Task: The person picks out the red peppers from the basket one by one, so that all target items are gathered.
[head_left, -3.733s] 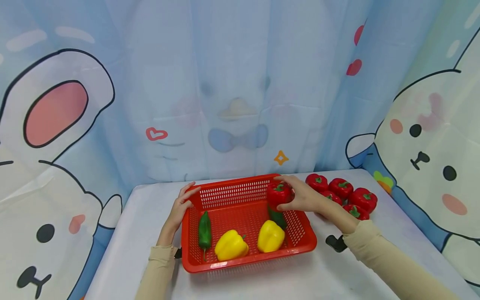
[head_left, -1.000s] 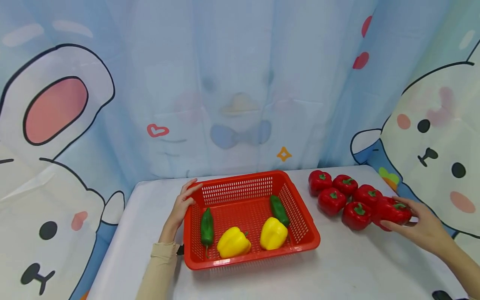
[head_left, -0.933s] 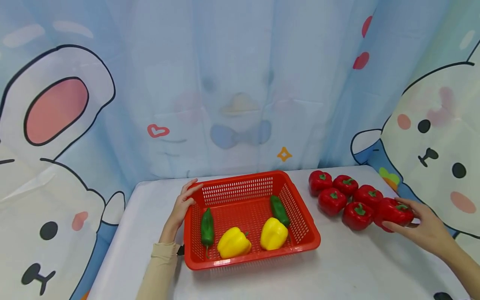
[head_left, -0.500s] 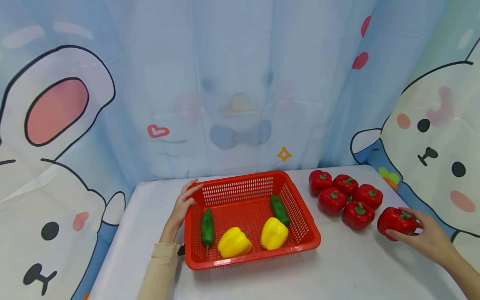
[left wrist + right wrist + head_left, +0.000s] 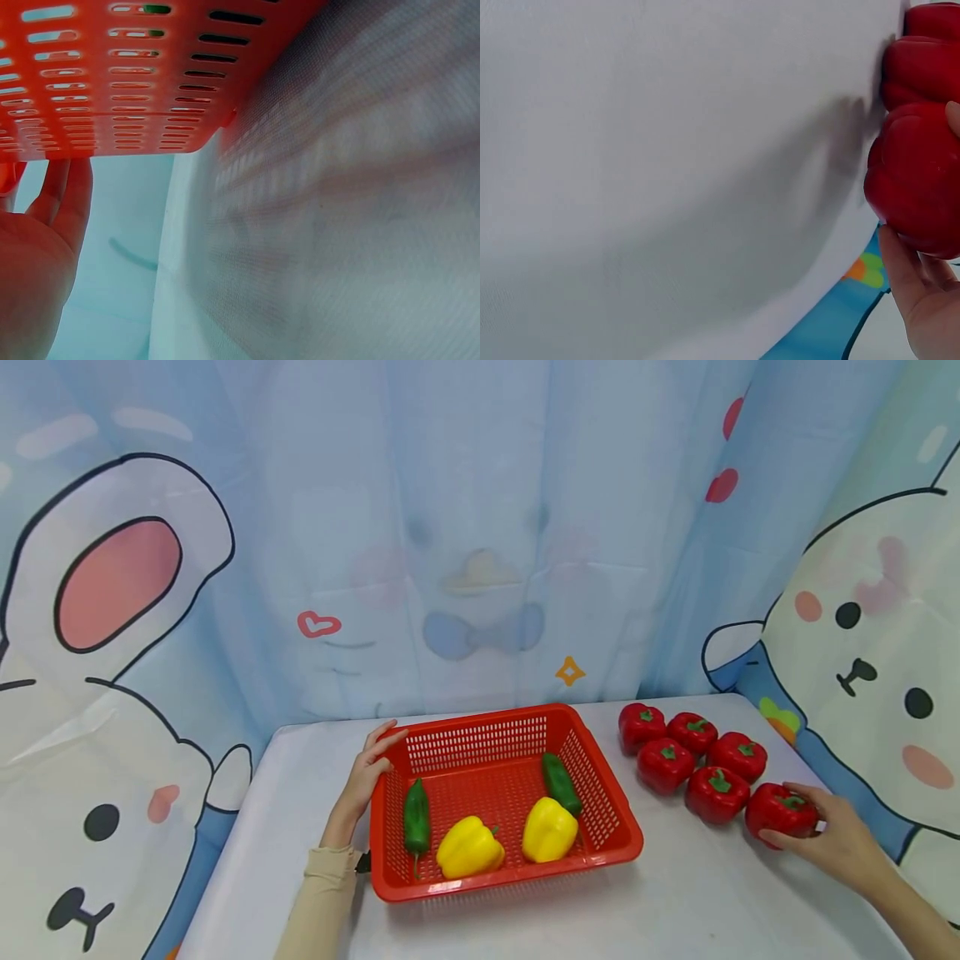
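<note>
At the right of the table my right hand (image 5: 836,839) holds a red bell pepper (image 5: 780,812) between thumb and fingers. In the right wrist view this pepper (image 5: 915,180) sits close against another red one. Several more red bell peppers (image 5: 717,794) stand grouped to its left, stems up. My left hand (image 5: 362,781) grips the back left corner of a red plastic basket (image 5: 506,878) by its rim. Inside the basket lie two yellow bell peppers (image 5: 469,847) and two green peppers (image 5: 416,818), a slender one at left and a darker one at right.
A white cloth (image 5: 675,902) covers the table under everything. Behind and at both sides hangs a blue curtain (image 5: 480,527) printed with cartoon animals. The basket's perforated wall (image 5: 127,82) fills the upper left of the left wrist view.
Earlier my right hand held a red bell pepper over the basket; now it holds one beside the group at right, after a small shift away and back. My left hand stayed at the basket.
</note>
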Demonstrator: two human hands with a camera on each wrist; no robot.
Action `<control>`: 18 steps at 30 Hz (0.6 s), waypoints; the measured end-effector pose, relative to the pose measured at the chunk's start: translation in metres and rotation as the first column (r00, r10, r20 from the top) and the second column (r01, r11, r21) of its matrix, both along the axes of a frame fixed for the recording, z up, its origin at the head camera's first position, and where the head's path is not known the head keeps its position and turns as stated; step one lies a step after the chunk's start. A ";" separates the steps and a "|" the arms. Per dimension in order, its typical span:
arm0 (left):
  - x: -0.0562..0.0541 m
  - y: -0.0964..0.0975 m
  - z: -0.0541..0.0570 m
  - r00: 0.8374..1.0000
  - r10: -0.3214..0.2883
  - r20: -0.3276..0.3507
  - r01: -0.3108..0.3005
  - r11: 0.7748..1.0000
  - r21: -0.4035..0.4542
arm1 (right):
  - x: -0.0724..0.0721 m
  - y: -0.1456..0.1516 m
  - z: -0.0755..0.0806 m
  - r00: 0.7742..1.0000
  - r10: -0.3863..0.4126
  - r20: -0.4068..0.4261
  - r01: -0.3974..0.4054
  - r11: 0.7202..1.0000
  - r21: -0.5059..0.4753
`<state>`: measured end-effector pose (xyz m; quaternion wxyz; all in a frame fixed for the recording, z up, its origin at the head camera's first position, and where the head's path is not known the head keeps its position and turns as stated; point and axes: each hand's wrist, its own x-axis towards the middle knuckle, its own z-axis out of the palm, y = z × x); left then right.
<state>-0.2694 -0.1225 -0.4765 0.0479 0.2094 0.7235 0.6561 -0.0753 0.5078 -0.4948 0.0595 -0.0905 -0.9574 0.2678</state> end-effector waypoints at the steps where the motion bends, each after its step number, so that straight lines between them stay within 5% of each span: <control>1: 0.000 0.000 0.000 1.000 0.001 0.000 -0.001 1.000 0.001 | -0.001 0.000 -0.002 1.000 -0.001 -0.002 0.001 1.000 0.000; 18: -0.001 -0.001 -0.001 1.000 0.002 0.004 -0.002 1.000 0.005 | -0.004 -0.001 -0.011 0.999 0.024 -0.048 -0.023 1.000 0.020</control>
